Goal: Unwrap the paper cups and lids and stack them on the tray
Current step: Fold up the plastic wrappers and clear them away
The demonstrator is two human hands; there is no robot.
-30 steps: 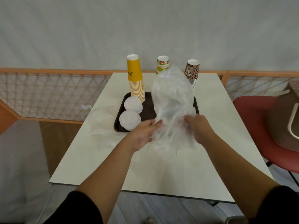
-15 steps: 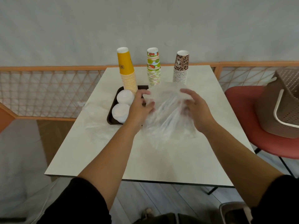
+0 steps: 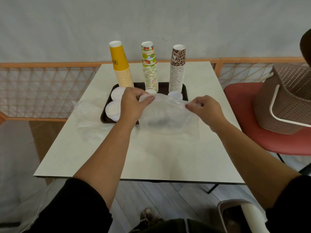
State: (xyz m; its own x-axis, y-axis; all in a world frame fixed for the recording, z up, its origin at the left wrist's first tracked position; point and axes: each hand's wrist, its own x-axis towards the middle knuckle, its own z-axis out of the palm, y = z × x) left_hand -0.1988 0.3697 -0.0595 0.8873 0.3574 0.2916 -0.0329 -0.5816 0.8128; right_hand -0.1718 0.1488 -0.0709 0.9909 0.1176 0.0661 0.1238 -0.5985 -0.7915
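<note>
The white table [image 3: 151, 157] carries a dark tray [image 3: 184, 91] at its far half. Three inverted cup stacks stand on the tray: yellow [image 3: 122, 68], fruit-print [image 3: 149, 68], leopard-print [image 3: 177, 69]. White lid stacks [image 3: 114, 101] sit at the tray's left. A clear plastic wrapper [image 3: 168, 113] lies over the tray's near edge. The left hand [image 3: 133, 105] and right hand [image 3: 206, 108] each pinch its upper edge.

Black short sleeves, bare forearms
</note>
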